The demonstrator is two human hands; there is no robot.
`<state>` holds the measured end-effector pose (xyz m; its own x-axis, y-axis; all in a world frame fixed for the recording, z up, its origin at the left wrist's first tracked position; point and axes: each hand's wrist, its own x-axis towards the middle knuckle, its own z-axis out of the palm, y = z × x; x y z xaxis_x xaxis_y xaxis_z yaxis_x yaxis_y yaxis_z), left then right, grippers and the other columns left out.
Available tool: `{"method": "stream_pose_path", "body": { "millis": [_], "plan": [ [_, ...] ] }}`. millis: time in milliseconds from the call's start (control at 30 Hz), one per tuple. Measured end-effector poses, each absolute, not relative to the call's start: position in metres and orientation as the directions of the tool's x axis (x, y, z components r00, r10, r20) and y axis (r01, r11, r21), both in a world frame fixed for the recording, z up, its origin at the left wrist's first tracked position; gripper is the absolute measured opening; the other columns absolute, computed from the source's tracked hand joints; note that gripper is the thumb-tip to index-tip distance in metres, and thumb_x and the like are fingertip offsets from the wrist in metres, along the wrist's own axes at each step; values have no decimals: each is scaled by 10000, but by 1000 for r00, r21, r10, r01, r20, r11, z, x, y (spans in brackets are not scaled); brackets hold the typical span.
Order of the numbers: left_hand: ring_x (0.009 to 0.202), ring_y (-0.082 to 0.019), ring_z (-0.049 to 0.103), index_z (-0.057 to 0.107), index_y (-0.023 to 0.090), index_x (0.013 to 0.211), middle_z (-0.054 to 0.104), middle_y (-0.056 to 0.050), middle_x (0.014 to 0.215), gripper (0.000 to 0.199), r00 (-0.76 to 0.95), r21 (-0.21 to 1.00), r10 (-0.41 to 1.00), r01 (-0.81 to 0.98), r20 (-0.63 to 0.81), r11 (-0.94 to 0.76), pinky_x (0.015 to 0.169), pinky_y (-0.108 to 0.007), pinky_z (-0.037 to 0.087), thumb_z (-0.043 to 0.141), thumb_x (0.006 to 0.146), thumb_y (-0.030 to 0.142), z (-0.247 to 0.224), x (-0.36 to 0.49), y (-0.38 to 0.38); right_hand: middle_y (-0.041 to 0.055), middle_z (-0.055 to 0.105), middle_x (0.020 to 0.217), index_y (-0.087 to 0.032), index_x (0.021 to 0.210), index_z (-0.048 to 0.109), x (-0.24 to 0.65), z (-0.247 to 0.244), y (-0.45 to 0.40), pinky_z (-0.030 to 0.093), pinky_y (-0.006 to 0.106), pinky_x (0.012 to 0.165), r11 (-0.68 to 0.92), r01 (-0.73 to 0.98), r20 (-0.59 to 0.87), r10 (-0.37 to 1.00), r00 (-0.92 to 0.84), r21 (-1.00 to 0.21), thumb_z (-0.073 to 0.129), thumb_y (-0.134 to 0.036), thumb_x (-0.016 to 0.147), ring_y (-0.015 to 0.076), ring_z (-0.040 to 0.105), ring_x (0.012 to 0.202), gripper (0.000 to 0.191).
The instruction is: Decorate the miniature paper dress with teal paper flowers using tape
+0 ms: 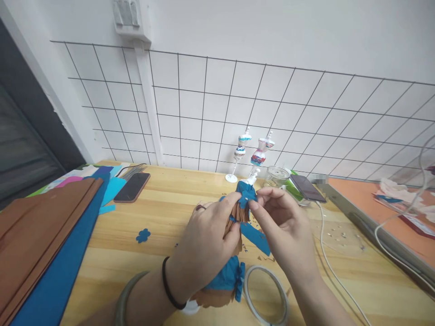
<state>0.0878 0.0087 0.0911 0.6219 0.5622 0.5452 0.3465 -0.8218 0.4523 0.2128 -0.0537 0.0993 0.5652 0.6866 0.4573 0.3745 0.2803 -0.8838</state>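
Observation:
A small white dress form [250, 178] in blue and brown crepe paper is tilted away from me. My left hand [207, 237] is closed around its upper part, fingers on the brown pleats [240, 213]. On the bodice sits a blue paper flower [245, 198] with a small pale dot at its middle. My right hand [287, 226] pinches the flower's right edge between thumb and forefinger. Below my left hand shows the blue and brown skirt [222, 278], partly hidden by my wrist. A roll of tape [249, 294] lies beside the skirt. Behind the pleats lies a blue paper strip [256, 239].
A loose blue flower [143, 235] lies on the wooden table [115, 258]. Brown paper sheets [44, 235] and a phone [132, 188] are at left. Two dress forms [242, 147] stand at the back. Right are another phone [307, 188], a white cable [324, 253] and small beads [343, 235].

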Motion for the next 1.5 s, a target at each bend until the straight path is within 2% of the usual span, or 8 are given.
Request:
{"method": "stream_pose_path", "body": {
  "millis": [700,967,1233,1333,1500],
  "plan": [
    [890,-190,593,361,306,1211,634,1,992,466,670,430,527,327,522,-842,775,-374,440,477,795,131,91,88,8,-25,505,708,-233,889,544,214,97,-53,427,277,618,290,388,474,679,561,-875,615,-236,768,132,493,665,140],
    [943,-183,585,318,283,1224,597,0,1131,506,632,466,545,308,551,-829,795,-350,448,510,780,136,90,88,8,-28,496,697,-234,890,547,213,98,-55,426,269,599,272,402,472,670,573,-874,616,-247,762,132,490,661,146],
    [996,-187,581,278,246,1250,560,-54,1188,530,615,477,534,274,580,-835,814,-328,476,511,788,132,88,88,6,-21,498,704,-228,898,542,212,99,-53,428,284,615,267,409,472,675,567,-873,608,-249,773,140,496,666,143],
    [1043,-181,559,269,240,1259,559,-59,1183,530,617,456,498,241,609,-857,849,-331,473,516,801,141,85,89,6,-19,500,701,-228,897,539,212,99,-53,428,283,605,271,403,471,673,570,-874,612,-255,770,145,496,667,149],
    [991,-188,579,318,252,1222,585,-50,1105,476,610,404,464,246,642,-881,827,-362,491,504,803,123,84,91,6,-23,499,693,-229,897,537,213,99,-54,434,284,613,276,405,476,671,569,-872,617,-252,768,144,498,664,154]
  ]
}}
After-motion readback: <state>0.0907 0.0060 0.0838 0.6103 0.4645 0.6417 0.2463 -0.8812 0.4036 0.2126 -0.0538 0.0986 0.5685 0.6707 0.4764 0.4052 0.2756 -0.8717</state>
